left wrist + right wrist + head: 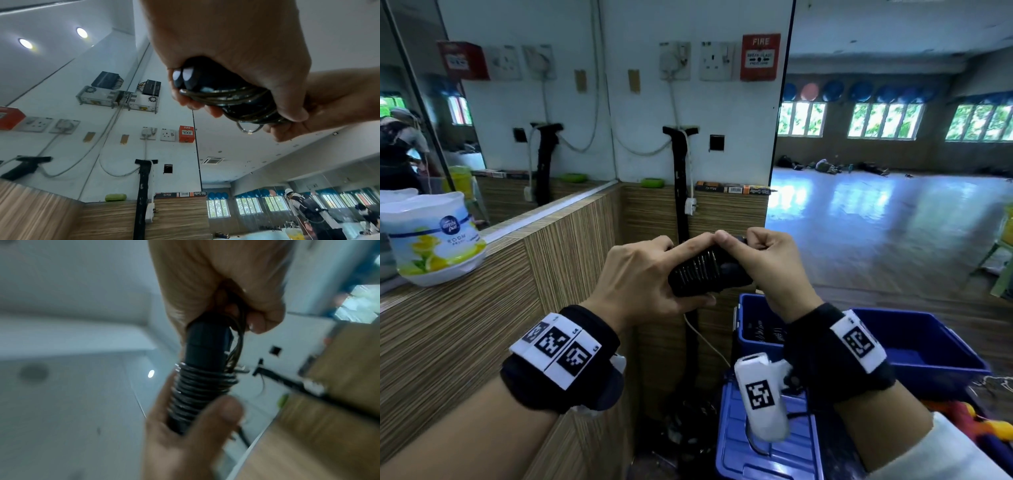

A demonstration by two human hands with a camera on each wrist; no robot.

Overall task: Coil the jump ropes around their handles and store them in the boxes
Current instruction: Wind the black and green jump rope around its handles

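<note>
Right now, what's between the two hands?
In the head view, the coiled jump rope, cable wound around its paired black handles, spans between the left hand and right hand. Both grip it directly, no gap.

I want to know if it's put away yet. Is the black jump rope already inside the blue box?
No, both the left hand and the right hand hold the coiled jump rope up above the blue box.

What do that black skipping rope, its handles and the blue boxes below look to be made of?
The thin dark jump rope cord looks like glossy plastic-coated cable: its coils glint. The black jump rope handles seem smooth hard plastic, with bright reflections on their ends in the left wrist view. The blue storage boxes look like moulded plastic, evenly coloured with a ribbed lid.
</note>
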